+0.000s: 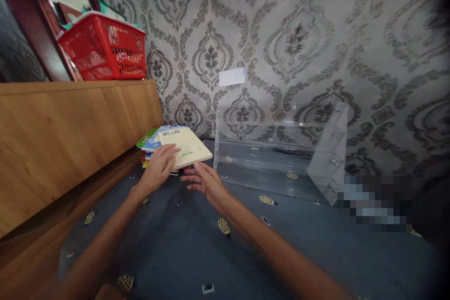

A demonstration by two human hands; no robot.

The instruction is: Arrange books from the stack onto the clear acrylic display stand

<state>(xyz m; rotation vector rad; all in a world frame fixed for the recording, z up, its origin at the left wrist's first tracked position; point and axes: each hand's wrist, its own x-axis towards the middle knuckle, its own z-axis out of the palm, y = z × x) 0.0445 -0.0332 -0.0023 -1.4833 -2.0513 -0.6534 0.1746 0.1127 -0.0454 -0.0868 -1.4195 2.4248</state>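
Note:
A cream-coloured book (190, 146) lies on top of a stack of books (151, 143) with blue, green and red covers. My left hand (161, 164) rests on the book's left front part, its fingers stretched out over the cover. My right hand (206, 180) is at the book's front right corner, palm side facing the stack and fingers apart. Its thumb is close to the corner; whether it touches I cannot tell. Right of the stack stands a clear acrylic tiered rack (281, 150), with the patterned wallpaper visible through it.
A dark blue cloth (168, 248) with pineapple prints covers the surface. On the left runs a wooden panel (80, 126) with a red plastic basket (105, 49) on its top. A small white label (232, 76) shows above the rack. Something pixelated (376, 204) lies at right.

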